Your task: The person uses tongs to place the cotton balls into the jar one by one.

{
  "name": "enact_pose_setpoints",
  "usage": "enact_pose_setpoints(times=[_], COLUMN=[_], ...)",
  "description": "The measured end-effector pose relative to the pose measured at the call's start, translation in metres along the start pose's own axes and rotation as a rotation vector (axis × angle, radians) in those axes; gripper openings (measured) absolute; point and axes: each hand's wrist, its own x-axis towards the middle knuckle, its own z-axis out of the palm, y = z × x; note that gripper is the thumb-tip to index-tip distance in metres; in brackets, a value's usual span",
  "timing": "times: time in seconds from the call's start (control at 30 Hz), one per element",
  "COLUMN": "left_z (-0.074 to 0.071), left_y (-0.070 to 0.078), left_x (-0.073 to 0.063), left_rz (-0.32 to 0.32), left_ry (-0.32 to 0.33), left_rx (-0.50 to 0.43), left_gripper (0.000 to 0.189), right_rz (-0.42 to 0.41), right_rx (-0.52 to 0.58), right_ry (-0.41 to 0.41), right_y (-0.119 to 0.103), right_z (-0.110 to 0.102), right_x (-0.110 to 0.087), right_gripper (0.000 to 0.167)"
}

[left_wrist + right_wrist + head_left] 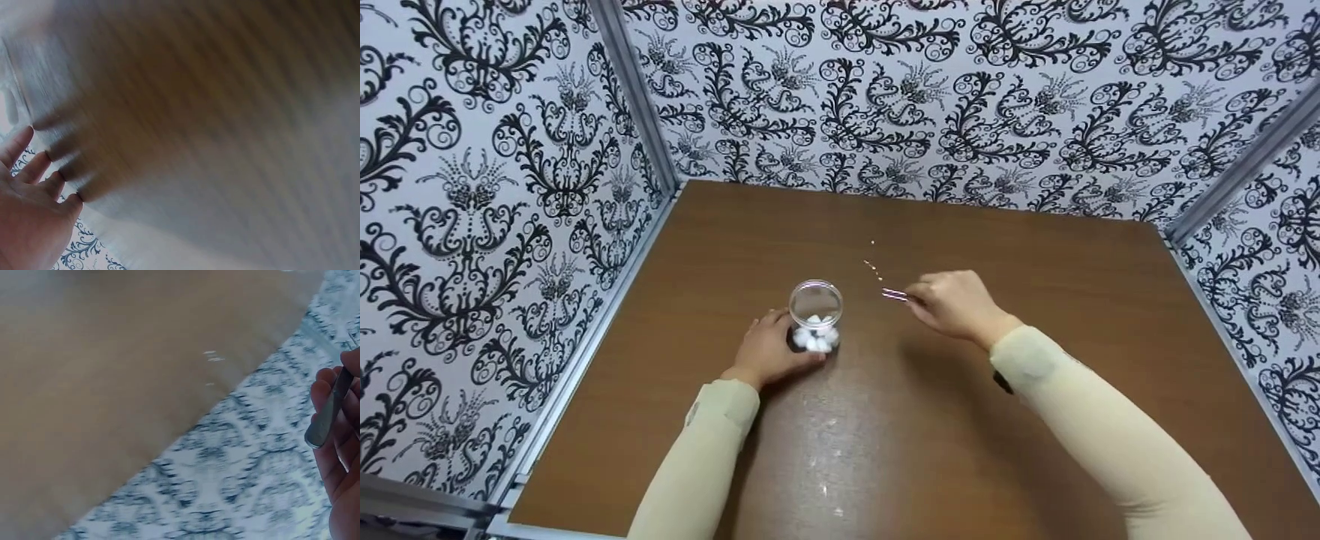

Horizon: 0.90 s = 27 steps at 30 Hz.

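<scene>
In the head view my left hand holds a clear round jar from its left side, with the thumb along the front of its base and the fingers at its far left. White, fluffy-looking balls are inside the jar, low down. To the right of the jar my right hand pinches metal tweezers, whose two slim prongs point left with nothing between them. Their broad rounded end shows in the right wrist view below the fingers. The left wrist view catches the spread fingertips of my left hand.
Small pale specks show on the brown table just beyond the tweezer tips. Patterned black-and-white walls with grey metal frame posts enclose the table at the back and sides.
</scene>
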Motion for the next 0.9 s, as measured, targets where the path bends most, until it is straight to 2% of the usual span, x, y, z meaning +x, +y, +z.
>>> enact_pose_setpoints(times=[0.2, 0.3, 0.4, 0.9], left_z=[-0.001, -0.001, 0.0, 0.001], left_y=[0.0, 0.001, 0.001, 0.0], left_x=[-0.001, -0.001, -0.001, -0.001], left_rz=[-0.007, 0.001, 0.009, 0.005], left_ry=[0.005, 0.012, 0.014, 0.012], left_rx=[-0.002, -0.008, -0.009, -0.013], left_gripper=[0.094, 0.093, 0.093, 0.093], right_rz=[0.176, 0.253, 0.299, 0.309], right_rx=[-0.019, -0.008, 0.004, 0.045], right_ry=[-0.15, -0.224, -0.257, -0.33], right_y=[0.011, 0.011, 0.008, -0.008], right_z=[0.022, 0.031, 0.037, 0.052], right_x=[-0.036, -0.045, -0.05, -0.048], right_gripper=[0.005, 0.006, 0.009, 0.014])
